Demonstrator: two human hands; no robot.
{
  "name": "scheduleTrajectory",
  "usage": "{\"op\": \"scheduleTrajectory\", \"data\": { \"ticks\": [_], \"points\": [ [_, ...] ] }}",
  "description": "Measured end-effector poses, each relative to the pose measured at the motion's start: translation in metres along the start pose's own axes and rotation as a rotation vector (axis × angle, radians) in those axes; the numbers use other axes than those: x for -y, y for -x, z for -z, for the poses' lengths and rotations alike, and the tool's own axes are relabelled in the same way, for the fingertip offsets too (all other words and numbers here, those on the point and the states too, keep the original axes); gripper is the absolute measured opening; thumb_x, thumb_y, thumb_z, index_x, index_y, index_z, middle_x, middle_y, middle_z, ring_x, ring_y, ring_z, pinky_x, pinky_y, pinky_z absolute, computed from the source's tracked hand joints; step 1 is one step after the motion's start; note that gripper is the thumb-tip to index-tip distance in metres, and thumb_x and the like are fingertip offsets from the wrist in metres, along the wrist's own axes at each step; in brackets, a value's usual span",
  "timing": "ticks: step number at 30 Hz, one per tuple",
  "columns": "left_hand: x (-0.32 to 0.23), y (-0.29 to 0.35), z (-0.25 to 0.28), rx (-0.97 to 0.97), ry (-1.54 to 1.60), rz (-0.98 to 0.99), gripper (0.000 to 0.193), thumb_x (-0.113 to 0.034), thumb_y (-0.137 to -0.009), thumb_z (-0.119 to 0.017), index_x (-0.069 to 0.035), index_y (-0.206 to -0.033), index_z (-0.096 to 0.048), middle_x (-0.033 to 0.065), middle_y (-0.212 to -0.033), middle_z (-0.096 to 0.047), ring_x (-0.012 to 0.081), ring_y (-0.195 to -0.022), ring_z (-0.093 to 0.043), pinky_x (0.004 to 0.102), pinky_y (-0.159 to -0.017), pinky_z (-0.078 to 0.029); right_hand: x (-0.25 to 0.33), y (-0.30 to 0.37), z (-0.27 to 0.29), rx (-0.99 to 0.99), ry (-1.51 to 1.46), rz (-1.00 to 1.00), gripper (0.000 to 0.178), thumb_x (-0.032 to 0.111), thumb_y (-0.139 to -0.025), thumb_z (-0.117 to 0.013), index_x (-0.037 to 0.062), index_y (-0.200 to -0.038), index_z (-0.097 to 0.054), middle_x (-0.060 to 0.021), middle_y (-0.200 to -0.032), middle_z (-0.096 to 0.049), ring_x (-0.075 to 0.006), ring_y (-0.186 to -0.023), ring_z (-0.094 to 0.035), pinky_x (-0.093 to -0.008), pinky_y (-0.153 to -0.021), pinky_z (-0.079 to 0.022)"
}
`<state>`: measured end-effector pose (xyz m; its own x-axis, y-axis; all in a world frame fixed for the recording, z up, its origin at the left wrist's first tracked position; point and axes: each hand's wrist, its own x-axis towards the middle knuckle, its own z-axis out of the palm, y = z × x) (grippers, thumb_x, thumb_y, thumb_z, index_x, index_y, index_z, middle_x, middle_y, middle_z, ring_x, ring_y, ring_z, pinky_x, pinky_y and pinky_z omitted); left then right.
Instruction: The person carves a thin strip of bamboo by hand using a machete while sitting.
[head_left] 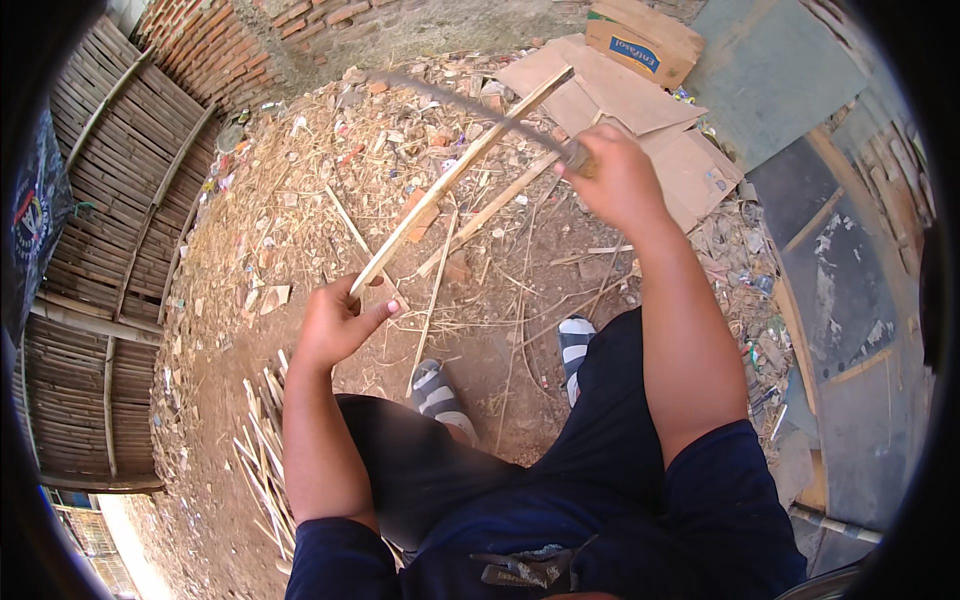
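Observation:
My left hand (338, 318) grips the lower end of a long pale bamboo strip (440, 192), its thumb standing out to the side. The strip slants up and away to the right. In my right hand (622, 175) is the handle of a machete (455, 102), its long dark blade smeared by motion. The blade points to the far left and crosses over the strip's upper part; whether the two touch I cannot tell. Below the raised strip, another bamboo piece (497, 205) and a thin strip (436, 290) lie on the ground near my sandalled feet.
A pile of split strips (262, 440) lies beside my left leg. Flattened cardboard (680, 170) and a cardboard box (645, 42) are at the far right. Dark sheets (840, 270) line the right, a bamboo-slat wall (110, 200) the left. Debris and shavings cover the ground ahead.

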<state>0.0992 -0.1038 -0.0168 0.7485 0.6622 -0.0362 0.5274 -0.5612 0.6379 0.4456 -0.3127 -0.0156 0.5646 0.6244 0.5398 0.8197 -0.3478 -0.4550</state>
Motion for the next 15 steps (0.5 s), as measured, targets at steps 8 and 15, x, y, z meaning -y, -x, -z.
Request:
{"op": "scheduleTrajectory", "data": {
  "ticks": [8, 15],
  "points": [
    [-0.008, 0.003, 0.0, -0.052, -0.111, -0.072, 0.043, -0.031, -0.085, -0.09, -0.001, -0.113, -0.075, -0.0017, -0.049, -0.042, 0.0076, -0.047, -0.033, 0.0306, -0.046, -0.029, -0.018, -0.007, 0.013, 0.077, 0.046, -0.066, 0.033, 0.029, -0.085, -0.082, 0.0126, -0.113, -0.077, -0.0095, -0.113, -0.07, -0.0343, -0.104, -0.069, -0.0449, -0.089, -0.056],
    [-0.008, -0.001, 0.0, 0.112, 0.101, 0.057, 0.04, -0.021, -0.086, -0.089, -0.003, -0.118, -0.073, -0.0116, -0.059, -0.041, 0.0038, -0.053, -0.034, 0.0276, -0.051, -0.026, 0.014, 0.005, 0.006, 0.095, -0.055, 0.063, 0.026, 0.026, -0.083, -0.083, 0.0139, -0.106, -0.076, -0.007, -0.108, -0.07, -0.032, -0.097, -0.071, -0.0438, -0.083, -0.058]
  ]
}}
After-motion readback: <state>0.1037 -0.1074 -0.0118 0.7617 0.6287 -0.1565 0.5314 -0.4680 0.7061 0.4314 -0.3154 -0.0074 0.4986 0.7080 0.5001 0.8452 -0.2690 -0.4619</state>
